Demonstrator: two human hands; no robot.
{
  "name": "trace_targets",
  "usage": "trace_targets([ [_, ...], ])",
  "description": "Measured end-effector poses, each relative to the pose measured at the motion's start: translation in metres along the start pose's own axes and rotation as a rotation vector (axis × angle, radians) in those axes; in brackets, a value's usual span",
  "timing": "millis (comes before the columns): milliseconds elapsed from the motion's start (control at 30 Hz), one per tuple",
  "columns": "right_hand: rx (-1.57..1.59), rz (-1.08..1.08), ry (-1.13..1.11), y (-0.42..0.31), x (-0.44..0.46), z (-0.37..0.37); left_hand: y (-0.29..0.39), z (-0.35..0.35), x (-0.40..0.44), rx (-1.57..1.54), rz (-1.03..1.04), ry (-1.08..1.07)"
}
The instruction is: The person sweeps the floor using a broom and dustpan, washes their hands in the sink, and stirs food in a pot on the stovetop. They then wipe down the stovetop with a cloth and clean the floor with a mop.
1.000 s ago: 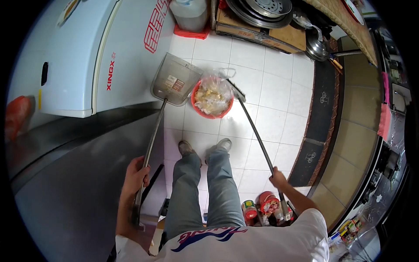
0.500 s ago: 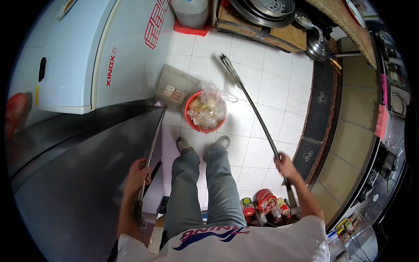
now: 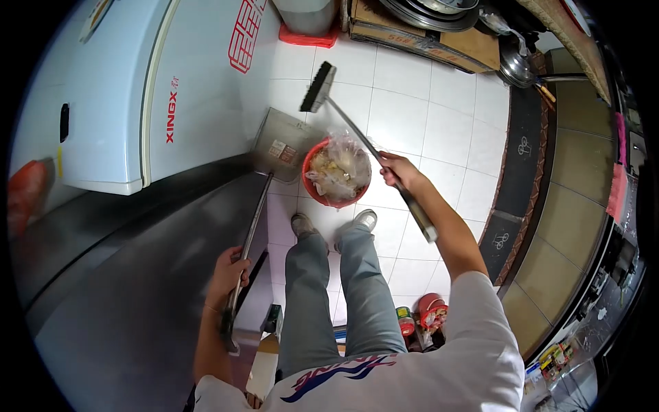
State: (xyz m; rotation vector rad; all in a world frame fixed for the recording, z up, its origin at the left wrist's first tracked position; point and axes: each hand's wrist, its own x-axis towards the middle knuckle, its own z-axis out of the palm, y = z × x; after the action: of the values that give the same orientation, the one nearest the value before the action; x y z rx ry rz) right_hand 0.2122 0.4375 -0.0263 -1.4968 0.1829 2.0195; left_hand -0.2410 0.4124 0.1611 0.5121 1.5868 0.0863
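My right hand is wrapped round the long grey handle of a broom. The black-bristled head is tilted on its side over the tiles, up beyond a red trash bin. Food scraps and clear plastic bags fill that bin, which stands just ahead of my feet. At the left, my left hand grips the metal handle of a long-handled dustpan. The translucent pan, with a label on it, lies between the fridge and the bin, partly behind the bin.
A white fridge and a dark glossy panel line the left side. Cardboard box with pans stands at the top. A dark mat runs along the right cabinets. Red containers sit near my right leg.
My right hand has moved up and left with the broom. The broom's head has swung left, now beyond the bin. My left hand still holds the dustpan, little changed.
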Motion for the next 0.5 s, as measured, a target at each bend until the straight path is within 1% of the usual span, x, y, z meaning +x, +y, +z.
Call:
trace_targets([
  [67,-0.01,-0.031,0.004,0.007,-0.026,-0.032,0.002,0.0,0.004,0.007,-0.006,0.0],
  [100,0.013,-0.032,0.066,0.011,-0.043,-0.045,0.006,0.0,0.007,0.016,-0.004,0.0],
  [233,0.152,-0.022,0.138,0.035,-0.098,-0.104,0.027,0.011,0.013,0.052,0.042,0.001],
  [300,0.201,-0.037,0.21,0.055,-0.118,-0.126,0.043,0.017,0.018,0.115,0.065,-0.016],
  [400,0.263,-0.041,0.285,0.086,-0.141,-0.144,0.065,0.025,0.035,0.22,0.105,-0.034],
  [433,0.278,-0.039,0.32,0.093,-0.148,-0.148,0.076,0.033,0.038,0.221,0.139,-0.007],
  [500,0.227,-0.082,0.332,0.103,-0.16,-0.146,0.091,0.039,0.056,0.289,0.14,-0.054],
])
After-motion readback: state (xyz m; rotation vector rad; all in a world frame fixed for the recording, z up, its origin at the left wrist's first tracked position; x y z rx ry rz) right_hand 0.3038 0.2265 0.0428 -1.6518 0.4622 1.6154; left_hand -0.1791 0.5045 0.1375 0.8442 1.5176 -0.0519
